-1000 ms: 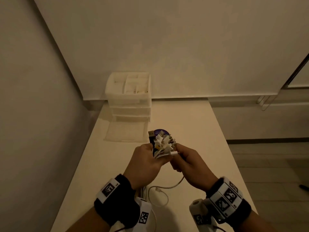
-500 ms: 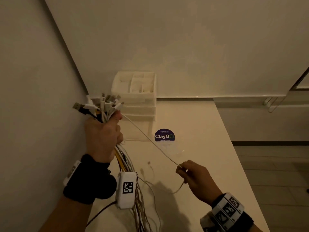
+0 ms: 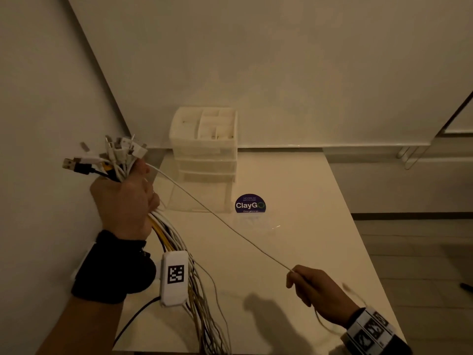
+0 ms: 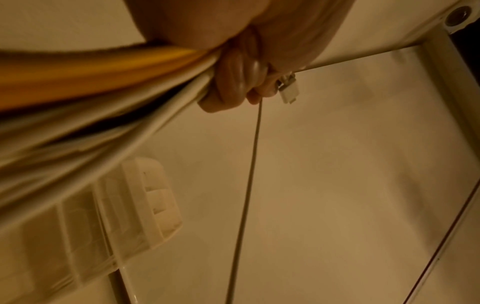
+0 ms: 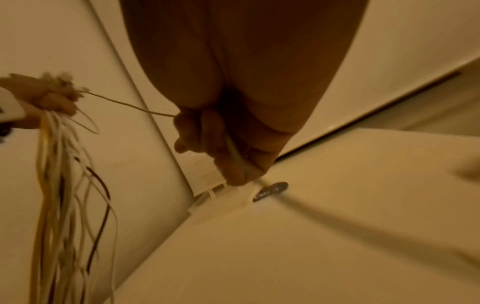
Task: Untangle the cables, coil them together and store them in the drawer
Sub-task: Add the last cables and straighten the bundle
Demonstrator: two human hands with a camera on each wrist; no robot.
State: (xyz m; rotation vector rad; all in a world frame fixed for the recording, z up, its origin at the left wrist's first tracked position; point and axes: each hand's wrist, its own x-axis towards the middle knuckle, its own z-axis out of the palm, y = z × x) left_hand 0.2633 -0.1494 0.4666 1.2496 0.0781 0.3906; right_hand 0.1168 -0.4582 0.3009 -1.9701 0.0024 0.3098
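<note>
My left hand is raised at the left and grips a thick bundle of cables, white, yellow and black. Their plugs fan out above the fist, and the loose lengths hang down past the table's front edge. One thin white cable runs taut from that fist down to my right hand, which pinches it low at the right. In the left wrist view the fingers curl round the bundle. The right wrist view shows the right hand's fingers closed on the cable.
A white plastic drawer unit stands at the back of the white table, its lowest drawer pulled out toward me. A round purple ClayGo sticker lies to its right. A wall runs along the left.
My hands were together over the table holding the plug ends. The left hand has lifted the bundle up and left; the right hand has drawn one white cable out, down and right.
</note>
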